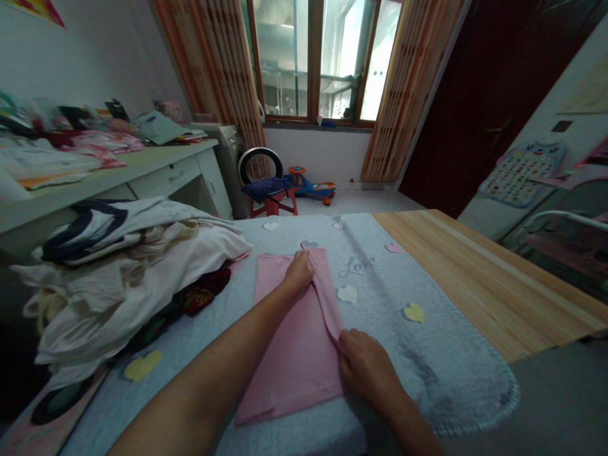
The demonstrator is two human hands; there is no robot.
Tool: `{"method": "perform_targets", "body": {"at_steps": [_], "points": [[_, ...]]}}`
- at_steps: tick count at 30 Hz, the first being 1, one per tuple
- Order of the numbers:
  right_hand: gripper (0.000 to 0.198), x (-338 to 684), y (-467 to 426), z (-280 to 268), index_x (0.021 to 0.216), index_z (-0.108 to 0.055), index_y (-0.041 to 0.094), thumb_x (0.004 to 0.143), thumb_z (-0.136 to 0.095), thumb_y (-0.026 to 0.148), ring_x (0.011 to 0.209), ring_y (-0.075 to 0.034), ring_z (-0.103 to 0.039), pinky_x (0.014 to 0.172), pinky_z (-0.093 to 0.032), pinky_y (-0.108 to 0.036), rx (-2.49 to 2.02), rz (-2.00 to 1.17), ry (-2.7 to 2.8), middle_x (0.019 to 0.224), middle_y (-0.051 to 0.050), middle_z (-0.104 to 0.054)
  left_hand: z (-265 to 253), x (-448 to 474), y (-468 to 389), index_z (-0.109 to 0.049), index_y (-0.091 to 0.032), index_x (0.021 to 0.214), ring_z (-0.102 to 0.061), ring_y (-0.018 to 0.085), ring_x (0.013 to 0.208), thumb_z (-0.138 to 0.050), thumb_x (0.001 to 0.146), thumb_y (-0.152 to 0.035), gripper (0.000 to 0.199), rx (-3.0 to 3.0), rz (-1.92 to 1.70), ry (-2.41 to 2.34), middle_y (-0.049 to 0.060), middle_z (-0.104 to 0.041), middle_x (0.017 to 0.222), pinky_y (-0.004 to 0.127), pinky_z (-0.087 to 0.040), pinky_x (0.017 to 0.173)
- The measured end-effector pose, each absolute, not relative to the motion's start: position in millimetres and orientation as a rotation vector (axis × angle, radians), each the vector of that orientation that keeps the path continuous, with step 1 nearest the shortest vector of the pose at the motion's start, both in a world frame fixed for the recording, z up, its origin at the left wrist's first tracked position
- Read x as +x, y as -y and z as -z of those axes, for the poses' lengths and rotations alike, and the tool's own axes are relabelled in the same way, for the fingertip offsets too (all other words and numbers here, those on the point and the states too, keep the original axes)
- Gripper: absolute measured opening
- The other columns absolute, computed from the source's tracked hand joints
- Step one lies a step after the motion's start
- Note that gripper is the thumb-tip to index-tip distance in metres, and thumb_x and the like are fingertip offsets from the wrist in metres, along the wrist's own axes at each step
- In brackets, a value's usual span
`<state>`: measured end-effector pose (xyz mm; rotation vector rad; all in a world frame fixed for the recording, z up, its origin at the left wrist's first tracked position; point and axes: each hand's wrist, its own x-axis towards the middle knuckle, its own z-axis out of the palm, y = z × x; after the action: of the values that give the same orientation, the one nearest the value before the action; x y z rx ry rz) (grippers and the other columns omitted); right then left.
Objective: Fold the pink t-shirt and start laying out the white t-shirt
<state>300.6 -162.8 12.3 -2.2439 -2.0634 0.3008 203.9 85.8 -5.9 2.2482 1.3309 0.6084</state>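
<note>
A pink cloth garment (294, 342) lies flat in a folded rectangle on a light blue blanket with heart patterns (380, 354); its exact kind does not show. My left hand (300, 269) is closed on the garment near its far edge, pinching a fold. Lower down, along the right edge, my right hand (363, 361) grips the same folded strip. Between the two hands the strip is lifted a little and turned inward. My left forearm crosses over the garment and hides part of its left side.
A heap of clothes (156, 272) lies at the left of the blanket. Bare wooden board (465, 272) shows to the right. Behind stand a cluttered white desk (166, 171), a red stool (273, 204) with a dark blue item on it, and a blue ride-on toy (311, 188).
</note>
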Motion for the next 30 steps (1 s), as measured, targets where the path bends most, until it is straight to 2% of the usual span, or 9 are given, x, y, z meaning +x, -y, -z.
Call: {"method": "perform_targets", "body": {"at_steps": [5, 11, 16, 19, 24, 30], "points": [[0.015, 301.8, 164.5, -9.4, 0.095, -0.061, 0.02, 0.089, -0.049, 0.014, 0.086, -0.02, -0.059, 0.072, -0.034, -0.028, -2.179, -0.321, 2.1, 0.094, -0.007, -0.066, 6.4, 198.3, -75.7, -0.037, -0.017, 0.145, -0.047, 0.023, 0.132, -0.047, 0.084, -0.008, 0.062, 2.273, -0.637, -1.416, 0.014, -0.045, 0.142, 0.033, -0.04, 0.107], [0.018, 303.8, 166.2, -9.7, 0.097, -0.062, 0.02, 0.087, -0.049, 0.013, 0.086, -0.02, -0.06, 0.072, -0.035, -0.028, -2.129, -0.37, 2.146, 0.094, -0.006, -0.066, 4.1, 195.4, -70.1, -0.039, -0.018, 0.144, -0.062, 0.028, 0.114, -0.042, 0.09, -0.011, 0.054, 2.304, -0.52, -1.606, 0.016, -0.049, 0.136, 0.035, -0.049, 0.092], [0.019, 304.9, 168.7, -6.6, 0.098, -0.06, 0.02, 0.086, -0.049, 0.011, 0.085, -0.018, -0.059, 0.072, -0.035, -0.027, -2.07, -0.378, 2.154, 0.093, -0.005, -0.066, 0.7, 196.5, -66.4, -0.037, -0.018, 0.146, -0.065, 0.028, 0.108, -0.042, 0.089, -0.01, 0.057, 2.28, -0.478, -1.658, 0.016, -0.049, 0.136, 0.036, -0.05, 0.09], [0.018, 304.7, 169.4, -11.0, 0.095, -0.059, 0.021, 0.084, -0.049, 0.01, 0.084, -0.017, -0.057, 0.073, -0.034, -0.026, -2.041, -0.374, 2.117, 0.092, -0.003, -0.063, 1.0, 196.5, -69.3, -0.041, -0.016, 0.143, -0.062, 0.027, 0.113, -0.045, 0.086, -0.008, 0.058, 2.235, -0.535, -1.625, 0.016, -0.051, 0.135, 0.034, -0.047, 0.095], [0.017, 304.6, 170.4, -21.1, 0.088, -0.056, 0.021, 0.079, -0.05, 0.008, 0.084, -0.016, -0.053, 0.072, -0.034, -0.025, -1.967, -0.425, 2.069, 0.091, -0.002, -0.058, 2.0, 194.3, -82.5, -0.055, -0.013, 0.127, -0.058, 0.026, 0.12, -0.049, 0.081, -0.006, 0.047, 2.204, -0.572, -1.597, 0.017, -0.059, 0.126, 0.032, -0.045, 0.1], [0.022, 304.4, 172.5, -16.3, 0.095, -0.059, 0.021, 0.078, -0.05, 0.01, 0.081, -0.016, -0.052, 0.071, -0.033, -0.025, -1.935, -0.5, 2.099, 0.09, -0.002, -0.058, 4.0, 191.7, -89.2, -0.057, -0.009, 0.123, -0.057, 0.025, 0.121, -0.049, 0.082, -0.005, 0.042, 2.228, -0.587, -1.586, 0.019, -0.059, 0.126, 0.03, -0.044, 0.101]]}}
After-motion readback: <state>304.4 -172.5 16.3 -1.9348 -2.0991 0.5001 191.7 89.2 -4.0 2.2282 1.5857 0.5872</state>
